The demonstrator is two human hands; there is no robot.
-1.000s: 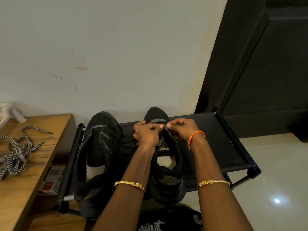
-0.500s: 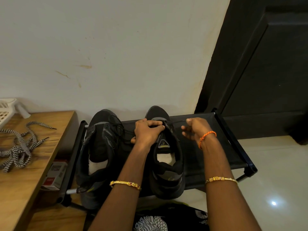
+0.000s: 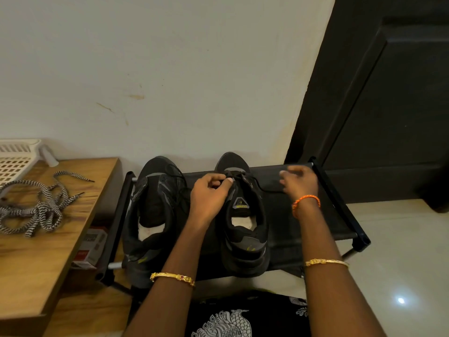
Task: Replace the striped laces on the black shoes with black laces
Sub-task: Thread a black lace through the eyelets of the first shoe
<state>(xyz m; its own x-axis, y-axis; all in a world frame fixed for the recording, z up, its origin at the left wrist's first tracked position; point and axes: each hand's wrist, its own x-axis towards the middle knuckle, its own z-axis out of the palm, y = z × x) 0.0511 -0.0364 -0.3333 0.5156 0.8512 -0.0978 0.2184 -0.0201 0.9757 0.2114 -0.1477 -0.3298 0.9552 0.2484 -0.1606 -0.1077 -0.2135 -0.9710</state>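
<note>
Two black shoes stand side by side on a black shoe rack [image 3: 340,215], toes toward the wall. My left hand [image 3: 209,195] grips the upper lace area of the right shoe [image 3: 245,229], thumb pressed near the eyelets. My right hand [image 3: 298,181] is out to the right of that shoe, pinching a black lace [image 3: 267,189] that runs slack from the eyelets to my fingers. The left shoe [image 3: 155,215] has thin black lacing over its tongue. The striped black-and-white laces [image 3: 41,207] lie in a loose pile on the wooden table at left.
The wooden table [image 3: 48,263] borders the rack on the left, with a white plastic basket [image 3: 17,159] at its back. A small red-and-white box [image 3: 91,246] sits under the table edge. A dark door [image 3: 388,105] stands at right. Pale floor tiles lie to the right of the rack.
My right hand has left the shoe and pulled rightward, drawing the black lace out through the eyelets. My left hand has stayed on the right shoe.
</note>
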